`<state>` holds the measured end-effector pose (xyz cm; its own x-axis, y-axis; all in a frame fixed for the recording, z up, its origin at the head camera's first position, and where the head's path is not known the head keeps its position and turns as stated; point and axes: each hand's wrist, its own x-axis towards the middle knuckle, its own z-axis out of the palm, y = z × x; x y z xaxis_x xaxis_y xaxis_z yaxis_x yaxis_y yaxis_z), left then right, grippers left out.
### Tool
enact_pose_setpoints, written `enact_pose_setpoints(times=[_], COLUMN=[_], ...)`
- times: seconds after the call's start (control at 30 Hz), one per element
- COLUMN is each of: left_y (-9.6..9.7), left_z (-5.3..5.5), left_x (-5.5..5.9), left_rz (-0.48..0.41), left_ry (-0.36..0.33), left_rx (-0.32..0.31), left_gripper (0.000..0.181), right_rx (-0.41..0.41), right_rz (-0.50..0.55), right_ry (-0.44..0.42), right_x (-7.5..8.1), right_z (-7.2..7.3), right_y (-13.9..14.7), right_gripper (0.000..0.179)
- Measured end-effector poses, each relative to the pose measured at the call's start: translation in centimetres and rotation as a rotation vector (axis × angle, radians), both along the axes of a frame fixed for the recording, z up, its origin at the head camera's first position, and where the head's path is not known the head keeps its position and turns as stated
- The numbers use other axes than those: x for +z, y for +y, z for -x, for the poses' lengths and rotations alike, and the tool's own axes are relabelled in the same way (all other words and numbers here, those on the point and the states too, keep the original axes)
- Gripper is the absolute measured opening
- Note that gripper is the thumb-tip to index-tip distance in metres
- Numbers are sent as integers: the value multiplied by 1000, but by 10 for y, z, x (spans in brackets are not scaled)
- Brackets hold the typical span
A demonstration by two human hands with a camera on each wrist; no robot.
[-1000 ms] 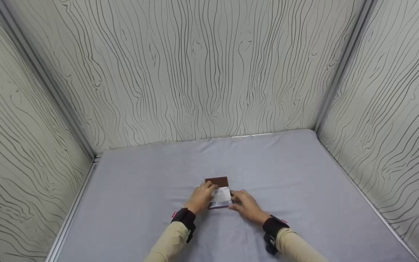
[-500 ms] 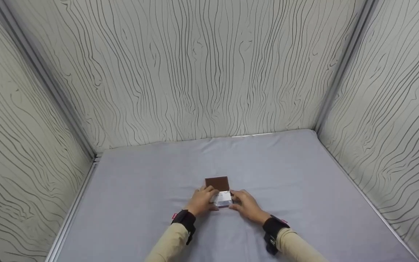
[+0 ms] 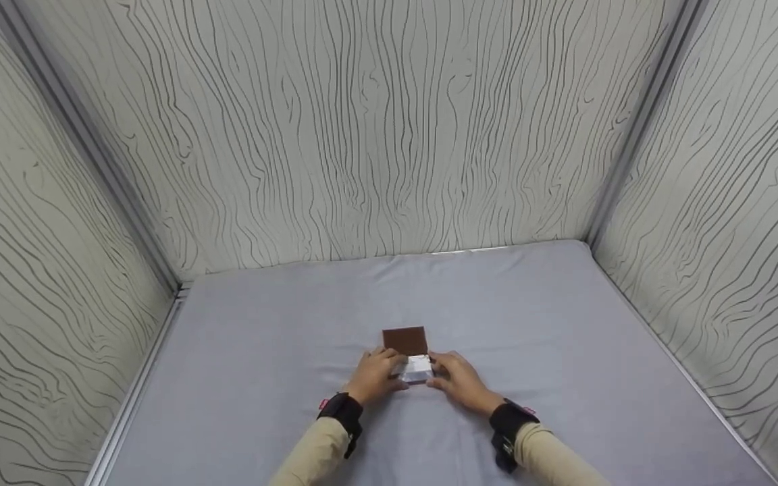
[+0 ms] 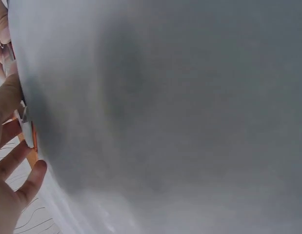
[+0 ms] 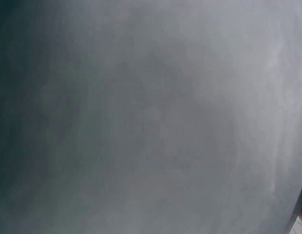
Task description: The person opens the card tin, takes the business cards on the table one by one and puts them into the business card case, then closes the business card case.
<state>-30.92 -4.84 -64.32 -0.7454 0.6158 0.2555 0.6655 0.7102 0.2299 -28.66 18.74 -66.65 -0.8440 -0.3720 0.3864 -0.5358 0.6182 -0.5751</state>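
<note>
A flat rectangular piece with a bare brown far half lies in front of me. A shiny white and silvery wrapping covers its near half. My left hand grips the wrapping at the left, fingers bent over the top and thumb at the near edge. On the opposite side, my right hand holds the piece's right edge between fingers and thumb. The left wrist view shows left fingers spread along the piece, with an orange-brown edge beside them. Cloth fills nearly all of the right wrist view.
Grey-lavender cloth covers the table under both hands. Pale walls with dark wood-grain lines stand behind and at both sides. Metal rails run along the table's side edges.
The white wrapping has drawn back toward me, and more of the brown surface shows. My left fingers have moved nearer along with it; my right hand has stayed nearly still.
</note>
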Motion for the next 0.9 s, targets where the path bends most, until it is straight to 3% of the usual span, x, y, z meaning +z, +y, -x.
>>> enact_pose_setpoints(times=[0.27, 0.43, 0.63, 0.73, 0.9], left_y=[-12, -20, -21, -19, -16], left_z=[-1, 1, -1, -3, -4], left_x=[-4, -9, -12, -11, -10], left_rz=[-65, -98, -66, -47, -21], left_ry=[59, 129, 111, 98, 105], left_rx=[-34, -39, 2, 24, 38], left_gripper=[37, 33, 31, 31, 29], right_rx=[1, -1, 0, 10, 70], right_rz=[-5, -11, -6, -6, 76], right_ry=[36, 28, -40, -85, -175], right_x=[0, 2, 3, 5, 14], right_z=[1, 1, 3, 5, 13], right_y=[-3, -3, 0, 2, 3], right_gripper=[56, 57, 57, 45, 46])
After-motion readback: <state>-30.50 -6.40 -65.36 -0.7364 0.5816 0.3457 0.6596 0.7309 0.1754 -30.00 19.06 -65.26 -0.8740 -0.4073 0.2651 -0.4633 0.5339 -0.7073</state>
